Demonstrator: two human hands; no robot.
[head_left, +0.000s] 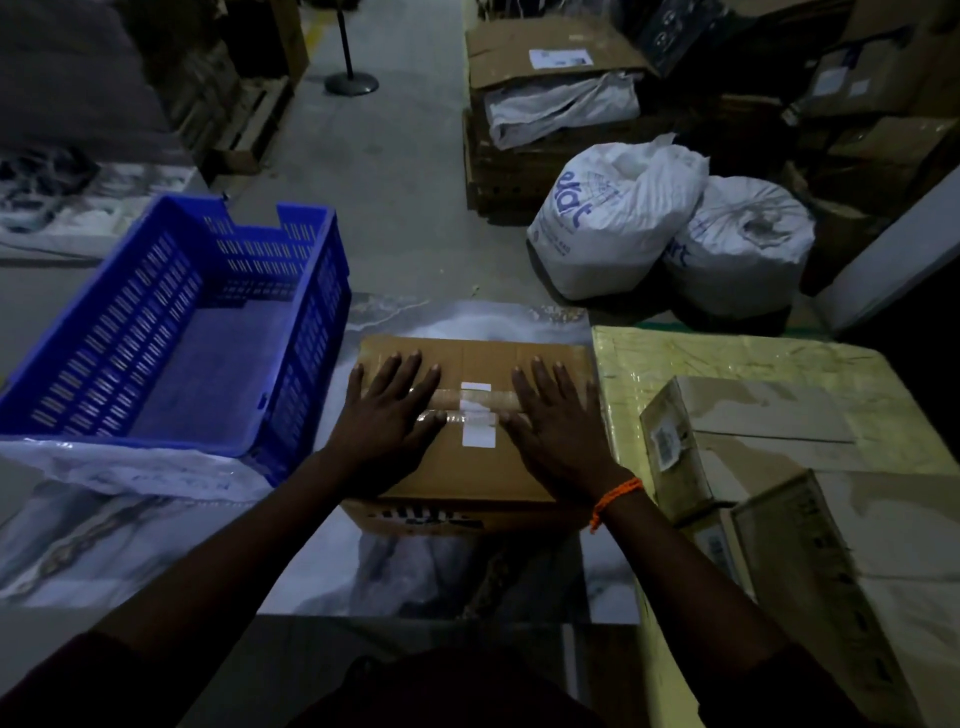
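Dimly lit storeroom, apparently: left hand and right hand press flat, fingers straight, on cardboard box atop marbled table, blue crate beside.

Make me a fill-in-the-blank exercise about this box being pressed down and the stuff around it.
The plastic crate left of the cardboard box is ____ in colour.
The thread round the wrist of the right hand is ____.
The left hand rests with straight fingers on the ____ of the box.
Beyond the box stand ____ white sacks.
Missing words: blue; orange; top; two.
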